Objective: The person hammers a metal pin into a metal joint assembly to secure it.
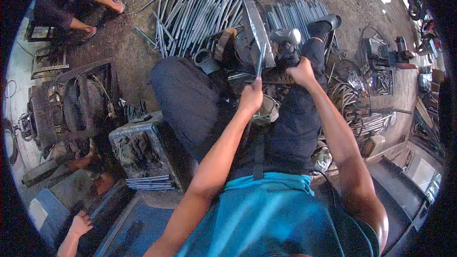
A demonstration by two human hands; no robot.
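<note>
My left hand [251, 97] is closed round the lower end of a thin metal rod [261, 61]. The rod points up and away from me and lies against the long flat steel bar [257, 31] between my knees; whether it rests on the bar or hovers over it I cannot tell. Closed too, my right hand [302, 73] grips a hammer [288, 37] by its dark handle. Its rounded metal head stands just right of the bar, apart from the rod. Below my left hand is a pale round container [266, 109], partly hidden by it.
Beyond my knees lie a wide pile of metal rods [195, 19] and a second rod pile [295, 16]. A dark machine [388, 52] stands at right. On my left is a box-like block [138, 147] beside some rods [150, 182]. Other people's legs [104, 0] and a hand [82, 223] show at left.
</note>
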